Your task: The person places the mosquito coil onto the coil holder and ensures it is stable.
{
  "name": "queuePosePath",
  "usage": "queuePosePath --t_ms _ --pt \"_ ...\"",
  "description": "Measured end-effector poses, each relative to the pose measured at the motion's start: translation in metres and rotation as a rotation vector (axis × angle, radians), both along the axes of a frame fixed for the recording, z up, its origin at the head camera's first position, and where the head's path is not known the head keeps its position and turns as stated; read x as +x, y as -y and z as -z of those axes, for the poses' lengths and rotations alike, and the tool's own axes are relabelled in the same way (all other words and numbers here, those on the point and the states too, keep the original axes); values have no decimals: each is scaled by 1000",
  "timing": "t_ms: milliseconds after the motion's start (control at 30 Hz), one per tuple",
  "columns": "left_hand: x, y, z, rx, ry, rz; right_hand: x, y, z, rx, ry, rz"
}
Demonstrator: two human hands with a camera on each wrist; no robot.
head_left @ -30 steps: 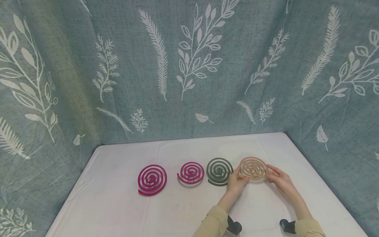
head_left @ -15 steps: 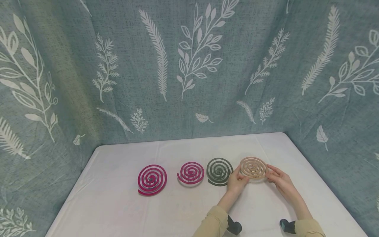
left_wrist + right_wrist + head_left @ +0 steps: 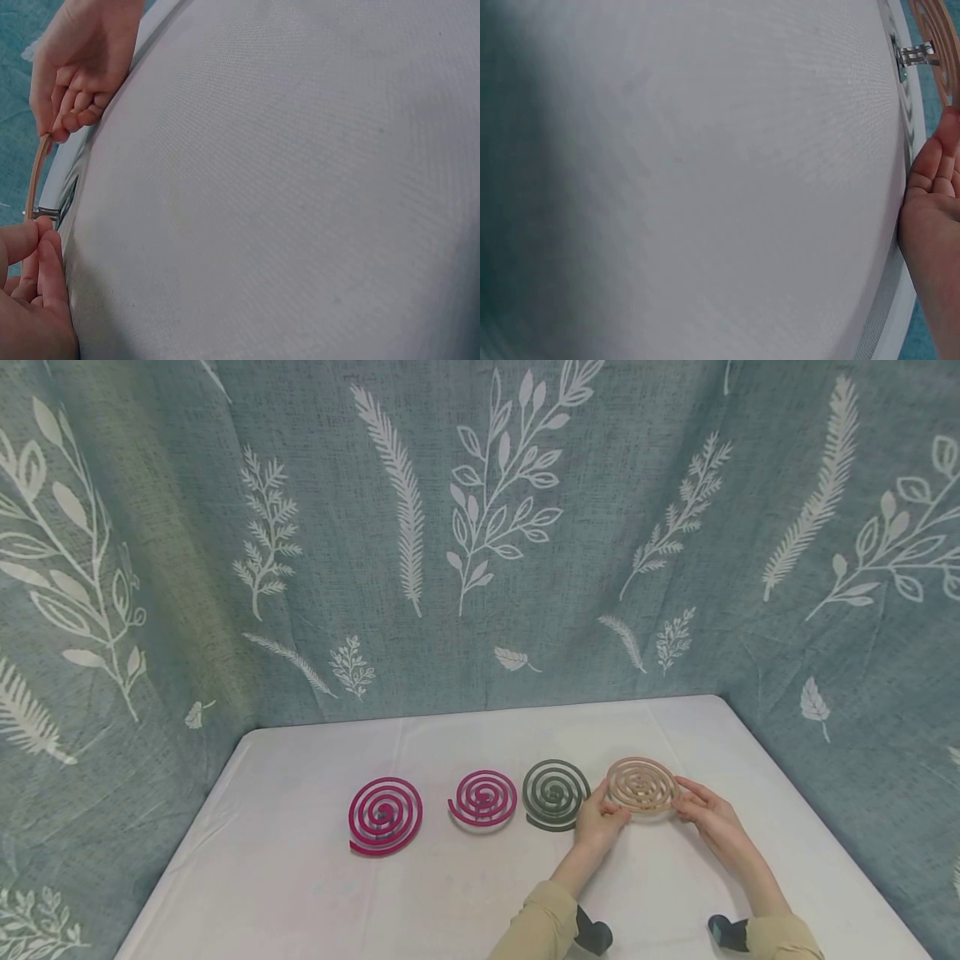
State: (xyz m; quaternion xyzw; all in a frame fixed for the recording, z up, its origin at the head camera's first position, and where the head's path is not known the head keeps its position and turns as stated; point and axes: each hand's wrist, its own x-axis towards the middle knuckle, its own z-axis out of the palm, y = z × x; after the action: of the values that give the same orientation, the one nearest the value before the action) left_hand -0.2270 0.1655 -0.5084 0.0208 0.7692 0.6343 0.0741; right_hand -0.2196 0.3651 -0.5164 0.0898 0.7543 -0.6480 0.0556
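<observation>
A tan mosquito coil [image 3: 641, 787] is held level just above the table at the right. My left hand [image 3: 596, 827] pinches its left rim between thumb and fingers. The opposite rim is gripped by my right hand [image 3: 711, 818]. Under the coil, a small metal stand [image 3: 916, 54] shows in the right wrist view; its foot rests at the tabletop. Seen edge-on in the left wrist view, the coil [image 3: 36, 176] spans between both hands. A dark green mosquito coil [image 3: 556, 794] lies beside my left hand, its right edge close to the fingers.
Two magenta mosquito coils stand to the left: a smaller-looking magenta coil [image 3: 483, 797] and a wider magenta coil [image 3: 385, 816]. Dark stand parts show beneath them. A white cloth covers the table [image 3: 435, 910]. Blue-green leaf-print curtain [image 3: 322, 568] encloses the back and sides.
</observation>
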Motion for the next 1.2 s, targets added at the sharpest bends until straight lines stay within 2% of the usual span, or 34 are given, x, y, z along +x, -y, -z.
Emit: queuePosePath --t_ms 1200 --pt "0 -2 3 0 2 -19 1 1 1 35 4 22"
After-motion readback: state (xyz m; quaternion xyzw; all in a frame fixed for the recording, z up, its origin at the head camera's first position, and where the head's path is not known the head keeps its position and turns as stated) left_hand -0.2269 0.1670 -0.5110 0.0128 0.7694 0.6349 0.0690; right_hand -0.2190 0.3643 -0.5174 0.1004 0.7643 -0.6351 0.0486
